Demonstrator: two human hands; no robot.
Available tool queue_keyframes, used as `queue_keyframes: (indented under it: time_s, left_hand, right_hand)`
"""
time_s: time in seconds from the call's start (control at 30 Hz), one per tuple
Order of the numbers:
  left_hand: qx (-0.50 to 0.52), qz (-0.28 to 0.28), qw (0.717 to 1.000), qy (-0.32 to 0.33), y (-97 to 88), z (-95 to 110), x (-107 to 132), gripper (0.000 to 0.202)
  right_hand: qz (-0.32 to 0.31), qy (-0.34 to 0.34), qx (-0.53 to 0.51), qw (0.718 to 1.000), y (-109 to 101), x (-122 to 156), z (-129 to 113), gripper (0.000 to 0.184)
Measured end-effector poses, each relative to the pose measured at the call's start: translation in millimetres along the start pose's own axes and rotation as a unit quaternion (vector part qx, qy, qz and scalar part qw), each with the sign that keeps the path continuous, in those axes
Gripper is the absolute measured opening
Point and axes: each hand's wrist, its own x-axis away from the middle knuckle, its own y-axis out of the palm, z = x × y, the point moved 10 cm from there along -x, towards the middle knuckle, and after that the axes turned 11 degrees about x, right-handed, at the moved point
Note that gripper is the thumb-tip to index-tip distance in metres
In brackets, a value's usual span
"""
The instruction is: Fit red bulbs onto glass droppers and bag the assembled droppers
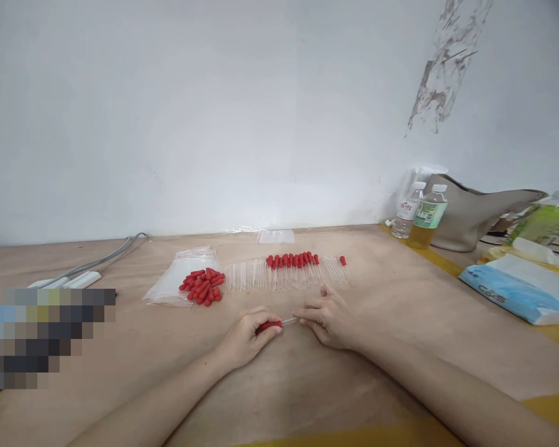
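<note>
Left hand [248, 337] pinching a red rubber bulb [271, 325], right hand [330, 316] pinching and hiding the clear tube [288, 321]'s far end, nearer than the dropper row [300, 261], amber liquid [420, 237] in green-labelled bottle [429, 214], left-edge objects [23, 338] pixelated.

roughly twenty red bulbs [205, 289] are forming one pile [200, 293]. right of that pile, about ten capped tubes [300, 261] are lying together, one apart; bare tubes [245, 274] are crowding past counting; two hands [248, 338] are handling one bulb [271, 325] and one tube [287, 321]; three bottles [429, 217] and one tissue pack [507, 298] are sitting farther right.
</note>
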Motion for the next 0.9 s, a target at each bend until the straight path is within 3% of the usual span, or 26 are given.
queue_keyframes:
  time_s: [0.7,0.9]
  left_hand:
    - [-0.067,-0.012,0.993,0.092,4.9,17,3,0.019]
    - [-0.092,0.01,0.982,0.162,-1.1,20,9,0.019]
  right_hand:
    - [-0.122,0.085,-0.141,0.979,26,-6,-7,0.031]
    - [-0.134,0.074,-0.128,0.98,13,-8,-13,0.031]
